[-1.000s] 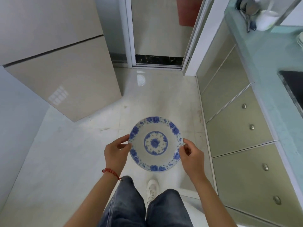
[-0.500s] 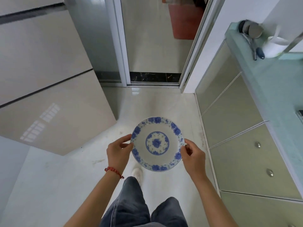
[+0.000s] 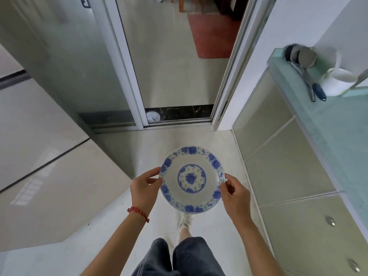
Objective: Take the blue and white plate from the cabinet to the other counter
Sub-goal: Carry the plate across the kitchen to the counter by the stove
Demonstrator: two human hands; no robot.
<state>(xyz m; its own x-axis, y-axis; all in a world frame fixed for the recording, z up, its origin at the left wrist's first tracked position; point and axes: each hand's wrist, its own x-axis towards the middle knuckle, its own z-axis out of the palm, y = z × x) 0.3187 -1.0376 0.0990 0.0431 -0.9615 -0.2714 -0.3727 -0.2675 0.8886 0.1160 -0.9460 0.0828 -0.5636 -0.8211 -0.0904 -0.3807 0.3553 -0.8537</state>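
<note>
The blue and white plate (image 3: 192, 179) is round, with blue flowers around its rim and a blue medallion in the middle. I hold it level in front of me above the floor. My left hand (image 3: 144, 189) grips its left rim, with a red bracelet on that wrist. My right hand (image 3: 236, 197) grips its right rim. A pale green counter (image 3: 336, 134) runs along the right side, above the plate's height.
Ladles (image 3: 305, 62) and a white mug (image 3: 334, 82) sit at the counter's far end. Grey drawers with round knobs (image 3: 288, 172) line the right. A glossy beige cabinet (image 3: 45, 180) stands at left. An open sliding doorway (image 3: 175, 62) lies ahead, with a red mat (image 3: 214, 34) beyond.
I have walked forward toward the doorway with the plate held the same way. The view has tilted up, so the doorway and counter end appear closer and lower.
</note>
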